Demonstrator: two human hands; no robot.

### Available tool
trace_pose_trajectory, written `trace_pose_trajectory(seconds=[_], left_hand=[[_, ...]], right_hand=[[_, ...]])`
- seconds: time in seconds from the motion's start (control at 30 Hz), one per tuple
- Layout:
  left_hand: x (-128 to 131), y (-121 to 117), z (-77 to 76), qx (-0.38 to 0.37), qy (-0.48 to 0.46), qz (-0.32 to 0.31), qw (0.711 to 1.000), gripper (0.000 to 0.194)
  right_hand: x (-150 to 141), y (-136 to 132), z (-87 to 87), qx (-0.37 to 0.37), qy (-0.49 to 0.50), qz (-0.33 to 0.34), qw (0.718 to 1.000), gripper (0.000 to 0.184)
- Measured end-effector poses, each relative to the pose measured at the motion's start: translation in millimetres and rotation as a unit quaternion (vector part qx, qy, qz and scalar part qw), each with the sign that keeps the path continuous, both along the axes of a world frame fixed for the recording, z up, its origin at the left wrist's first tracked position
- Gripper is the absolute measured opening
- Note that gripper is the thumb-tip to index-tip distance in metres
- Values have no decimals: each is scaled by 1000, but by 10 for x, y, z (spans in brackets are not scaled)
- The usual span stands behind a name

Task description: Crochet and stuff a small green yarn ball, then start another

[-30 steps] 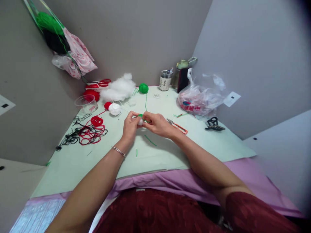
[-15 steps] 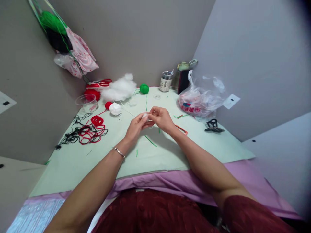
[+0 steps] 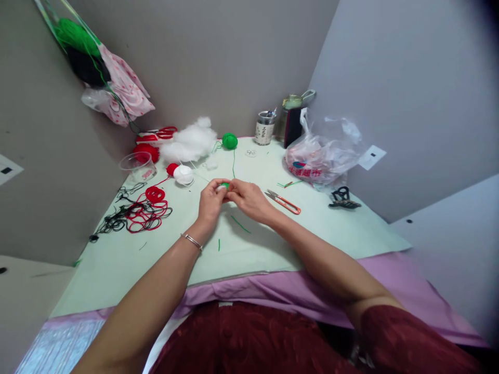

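My left hand [image 3: 210,202] is closed around a small green-and-white yarn piece [image 3: 224,185], mostly hidden by the fingers. Against it, my right hand [image 3: 249,200] pinches at the piece's right side; whether a hook or needle is in those fingers cannot be made out. A green strand runs from the hands back to a green yarn ball [image 3: 230,141]. Another strand, white, leads toward a white yarn ball [image 3: 183,175] and the stuffing behind it. Orange-handled thread snips [image 3: 283,201] lie just right of my right hand.
At the left lie tangled red and black yarn [image 3: 144,212] and a clear plastic cup [image 3: 138,167]. White stuffing [image 3: 191,141] sits at the back. A pen tin [image 3: 264,129], a plastic bag [image 3: 312,158] and a black claw clip [image 3: 343,198] occupy the right side.
Both hands have shifted slightly left, and the piece now shows green between the fingers where white showed before. My right hand no longer covers the snips' blades.
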State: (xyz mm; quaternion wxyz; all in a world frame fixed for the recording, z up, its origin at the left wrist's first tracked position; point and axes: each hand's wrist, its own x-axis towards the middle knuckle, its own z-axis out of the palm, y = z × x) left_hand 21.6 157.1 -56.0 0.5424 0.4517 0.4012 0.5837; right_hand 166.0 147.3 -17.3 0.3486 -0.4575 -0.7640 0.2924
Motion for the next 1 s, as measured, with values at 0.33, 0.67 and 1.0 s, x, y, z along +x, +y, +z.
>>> trace_pose_trajectory(seconds=[0.33, 0.67, 1.0], left_hand=[[-30, 0, 42, -16, 13, 15, 1000, 25], [-21, 7, 27, -30, -6, -2, 1000, 14], [-26, 8, -8, -39, -15, -16, 999, 14]], right_hand=[[85, 83, 67, 53, -3, -38, 998, 16], [146, 151, 1, 35, 80, 6, 996, 13], [114, 193, -100, 60, -81, -36, 994, 8]])
